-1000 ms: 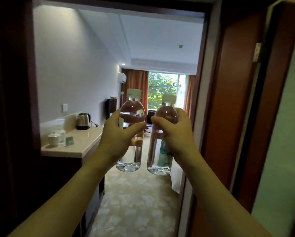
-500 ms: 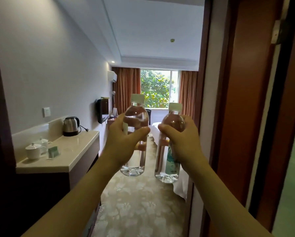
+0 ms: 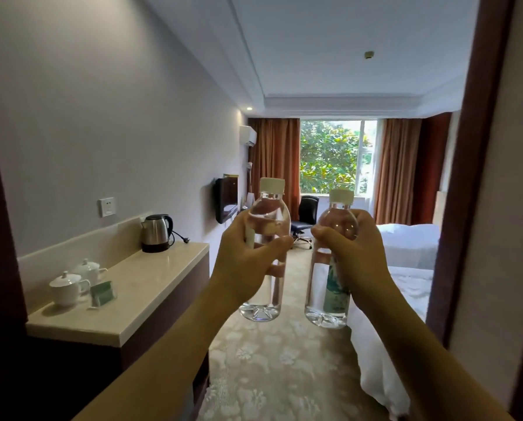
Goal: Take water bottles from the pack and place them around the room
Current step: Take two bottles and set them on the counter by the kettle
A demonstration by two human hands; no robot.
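Two upright water bottles, left bottle (image 3: pixel 268 253) gripped by left hand (image 3: pixel 248 265), right bottle (image 3: pixel 330 268) by right hand (image 3: pixel 357 253); counter (image 3: pixel 151 287) lies lower left, nearer the left hand.

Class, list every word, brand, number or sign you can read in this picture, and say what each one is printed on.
None can be read.
Label on the right bottle: green and white print, too blurred.
Green card on the counter: print too small.
Left bottle: no readable label shows.
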